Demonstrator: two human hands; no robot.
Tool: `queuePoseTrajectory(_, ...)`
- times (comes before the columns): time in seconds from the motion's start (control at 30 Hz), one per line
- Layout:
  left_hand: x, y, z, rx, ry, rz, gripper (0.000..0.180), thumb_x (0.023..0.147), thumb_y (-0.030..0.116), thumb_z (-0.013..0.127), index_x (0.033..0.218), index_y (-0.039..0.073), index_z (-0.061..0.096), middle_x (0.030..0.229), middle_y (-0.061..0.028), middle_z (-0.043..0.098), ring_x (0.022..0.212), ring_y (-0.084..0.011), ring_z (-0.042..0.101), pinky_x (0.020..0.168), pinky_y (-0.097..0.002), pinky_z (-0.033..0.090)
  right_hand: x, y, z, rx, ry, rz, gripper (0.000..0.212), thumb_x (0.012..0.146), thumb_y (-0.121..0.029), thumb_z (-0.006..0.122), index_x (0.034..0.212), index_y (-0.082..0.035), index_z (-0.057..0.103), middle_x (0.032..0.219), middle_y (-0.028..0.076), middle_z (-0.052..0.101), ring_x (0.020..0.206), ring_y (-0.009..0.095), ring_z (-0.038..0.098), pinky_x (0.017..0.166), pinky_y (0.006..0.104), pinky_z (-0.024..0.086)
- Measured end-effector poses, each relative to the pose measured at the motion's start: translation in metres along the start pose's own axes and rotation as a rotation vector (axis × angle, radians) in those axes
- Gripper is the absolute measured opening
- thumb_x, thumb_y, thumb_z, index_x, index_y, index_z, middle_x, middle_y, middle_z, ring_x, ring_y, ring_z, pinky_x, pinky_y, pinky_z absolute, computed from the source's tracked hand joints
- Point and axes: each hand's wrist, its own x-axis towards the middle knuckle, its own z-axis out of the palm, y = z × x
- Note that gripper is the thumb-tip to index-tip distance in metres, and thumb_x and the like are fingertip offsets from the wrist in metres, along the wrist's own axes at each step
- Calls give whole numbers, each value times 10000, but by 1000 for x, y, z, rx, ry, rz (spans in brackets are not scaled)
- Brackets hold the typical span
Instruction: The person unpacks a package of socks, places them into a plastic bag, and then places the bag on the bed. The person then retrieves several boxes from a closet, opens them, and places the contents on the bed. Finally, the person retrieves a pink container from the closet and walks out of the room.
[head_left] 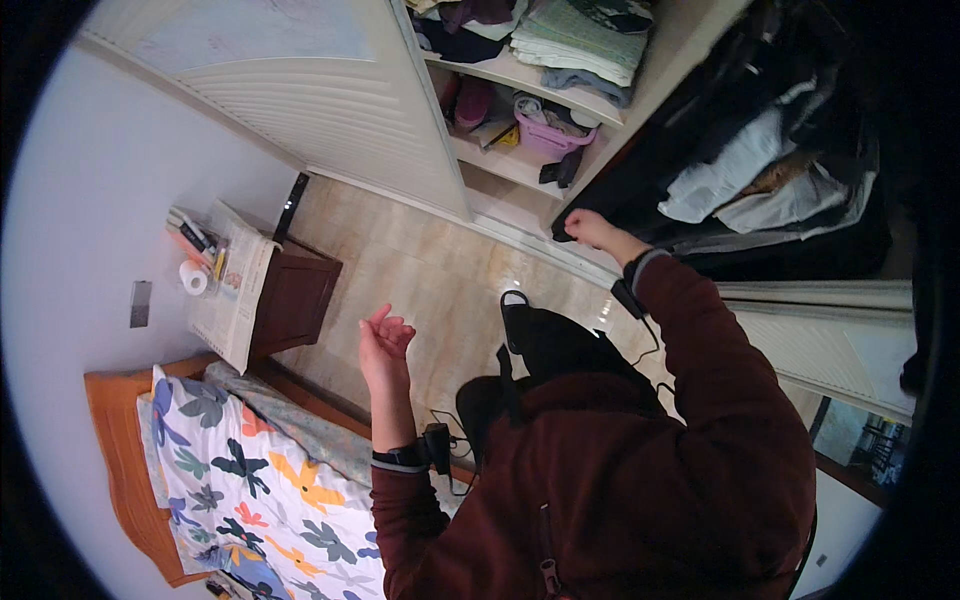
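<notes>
My right hand (pixel 592 228) reaches to the open wardrobe at the right, its fingers closed on the lower end of a black garment (pixel 630 208). The fingertips are partly hidden, so the exact grip is hard to see. Beside that garment are more dark clothes and a white garment (pixel 735 170). Over the floor, left of my legs, my left hand (pixel 386 342) is held up with loosely curled, parted fingers and nothing in it. Each wrist wears a black band with a small device and a cable.
Wardrobe shelves hold folded towels (pixel 585 45) and a pink basket (pixel 548 135). A louvred door (pixel 300 100) stands left of them. At the left are a dark red cabinet (pixel 295 295) topped with newspaper (pixel 235 295) and a paper roll (pixel 193 277), and a bed with flowered bedding (pixel 270 480).
</notes>
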Motion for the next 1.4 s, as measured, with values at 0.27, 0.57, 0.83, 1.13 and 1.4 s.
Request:
queuePoseTrajectory(0.27,79,-35,18,-27,0,-204,424,917,370,322,1036,13,517,774,-72,568,677,-198,550,678,-330,453,105,-36,-4,-559,127,32,377,720,-187,547,1066,-40,507,1039,197,552,972,331,525,842,381,416)
queuePoseTrajectory(0.57,127,-43,21,46,-47,-278,402,915,351,316,1053,23,503,761,-68,558,673,-203,538,675,-357,449,175,-88,12,-311,139,-33,434,726,-276,585,1070,-19,522,1065,195,545,968,345,522,821,384,424)
queuePoseTrajectory(0.83,109,-56,-36,133,114,-283,434,915,365,314,1065,-1,494,776,-83,557,700,-205,542,697,-355,449,274,-157,-5,60,465,-269,509,742,-367,566,1116,-32,482,1047,195,550,978,306,524,834,360,411)
queuePoseTrajectory(1.13,96,-54,-84,194,271,-338,450,914,393,300,1056,11,493,766,-90,571,667,-238,552,686,-392,454,333,-185,22,193,592,-207,609,680,-349,609,1161,-24,423,1097,188,519,1025,301,491,862,359,392)
queuePoseTrajectory(1.4,103,-61,-49,126,90,-361,433,923,352,304,1066,-8,497,810,-91,578,712,-204,558,713,-342,455,277,-168,7,359,659,-310,711,626,-333,647,1201,-18,371,1141,182,491,1066,296,461,887,357,376)
